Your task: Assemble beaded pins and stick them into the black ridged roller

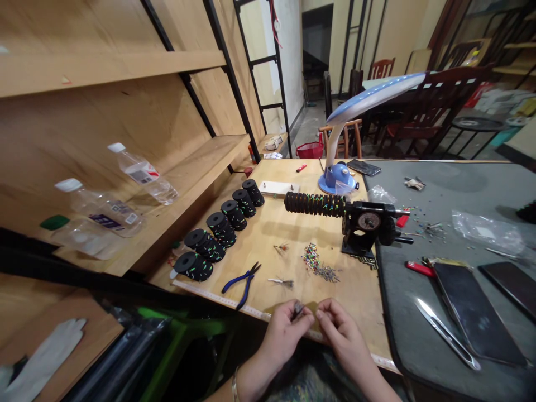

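My left hand (pixel 288 324) pinches a small dark grey wiry bundle (pixel 297 309) just above the table's front edge. Close beside it, my right hand (pixel 337 324) has thumb and forefinger pressed together; anything between them is too small to make out. Beyond the hands lie a heap of multicoloured beads (pixel 311 255) and a scatter of small metal pieces (pixel 328 273). A white-handled wire tuft (pixel 281 282) and an orange-brown wiry tuft (pixel 281 247) rest to their left. Blue-handled pliers (pixel 247 283) lie with their jaws slightly apart.
A black hand-cranked winder (pixel 365 223) carries a ridged black roll (pixel 315 205). Several black spools (pixel 221 229) line the left edge. Behind stands a blue lamp (pixel 337 177). On the grey mat (pixel 406 312) lie phones (pixel 473 312) and tweezers (pixel 446 335). Bottles (pixel 144 176) stand on the left shelf.
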